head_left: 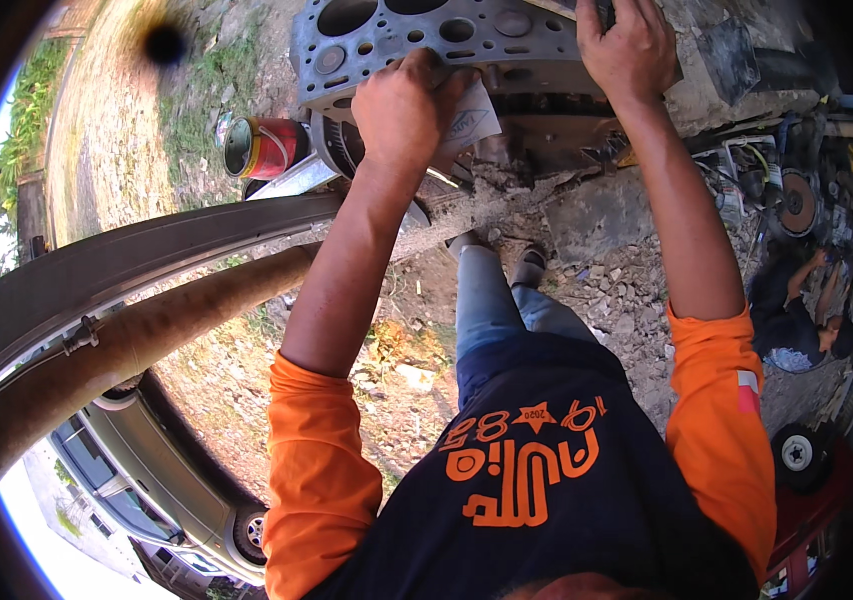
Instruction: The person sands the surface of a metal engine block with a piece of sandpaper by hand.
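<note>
A grey engine block with round cylinder bores and several smaller holes lies at the top of the head view. My left hand is closed at its near edge, knuckles up, pinching a piece of sandpaper whose pale printed backing hangs down beside the thumb. At the block's right end, my right hand has its fingers curled over something dark. The frame's upper edge cuts off those fingertips, so what they grip cannot be made out.
A red bucket stands left of the block. A dark beam and a rusty pipe run across the left. Beyond them is a parked car. Rubble covers the ground; another person is among clutter at right.
</note>
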`<state>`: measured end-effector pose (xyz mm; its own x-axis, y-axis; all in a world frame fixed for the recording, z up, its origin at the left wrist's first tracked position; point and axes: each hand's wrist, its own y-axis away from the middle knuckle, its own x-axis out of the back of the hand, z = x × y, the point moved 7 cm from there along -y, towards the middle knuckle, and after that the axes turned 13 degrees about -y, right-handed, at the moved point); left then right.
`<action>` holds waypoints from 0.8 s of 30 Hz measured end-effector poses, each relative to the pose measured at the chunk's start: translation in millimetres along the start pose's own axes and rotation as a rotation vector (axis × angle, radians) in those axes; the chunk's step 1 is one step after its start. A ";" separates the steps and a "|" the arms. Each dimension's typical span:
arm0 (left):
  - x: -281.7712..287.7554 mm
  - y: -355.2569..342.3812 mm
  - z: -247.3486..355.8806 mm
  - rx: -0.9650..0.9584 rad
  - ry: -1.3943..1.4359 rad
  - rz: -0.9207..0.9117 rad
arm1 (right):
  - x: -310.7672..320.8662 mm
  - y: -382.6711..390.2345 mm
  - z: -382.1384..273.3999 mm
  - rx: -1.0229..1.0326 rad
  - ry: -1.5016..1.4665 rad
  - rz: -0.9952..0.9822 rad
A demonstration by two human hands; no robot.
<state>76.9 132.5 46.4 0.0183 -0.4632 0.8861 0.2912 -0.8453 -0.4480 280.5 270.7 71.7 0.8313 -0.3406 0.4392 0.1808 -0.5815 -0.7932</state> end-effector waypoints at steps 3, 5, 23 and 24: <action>2.4 -8.6 -9.4 -0.015 0.042 -0.104 | 2.3 -0.2 0.5 0.010 0.005 -0.008; 3.9 -7.5 -9.7 -0.018 0.041 -0.066 | 2.1 -0.5 -2.3 0.030 0.045 -0.009; -2.3 -3.1 -5.4 -0.009 -0.022 -0.020 | -0.8 -1.2 -5.2 0.008 0.031 -0.021; -1.0 -2.4 -2.0 -0.010 -0.013 0.031 | -0.4 -1.4 -4.0 0.006 0.025 -0.026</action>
<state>74.2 134.4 46.3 0.0395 -0.4862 0.8729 0.2810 -0.8330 -0.4767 277.8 268.7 74.3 0.8128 -0.3442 0.4699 0.2052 -0.5857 -0.7841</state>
